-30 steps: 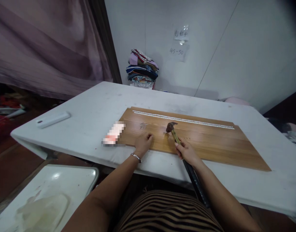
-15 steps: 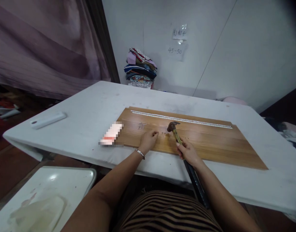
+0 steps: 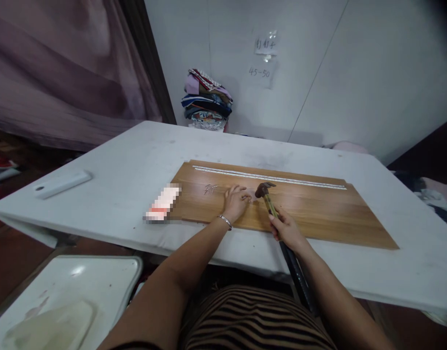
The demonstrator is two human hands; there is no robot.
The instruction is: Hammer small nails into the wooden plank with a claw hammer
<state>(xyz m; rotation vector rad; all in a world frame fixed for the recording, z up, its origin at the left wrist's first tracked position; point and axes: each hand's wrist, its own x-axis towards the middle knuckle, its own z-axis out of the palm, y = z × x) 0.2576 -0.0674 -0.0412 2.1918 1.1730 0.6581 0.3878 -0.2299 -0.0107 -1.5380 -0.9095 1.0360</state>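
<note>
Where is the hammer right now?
In the head view, the hammer is in the right hand, its head over the wooden board, just right of the left hand.

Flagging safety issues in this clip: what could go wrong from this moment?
The left hand rests right beside the head of the hammer on the board, so a stray blow could hit its fingers. The loose nails lying left of that hand could be knocked about or prick it.
</note>
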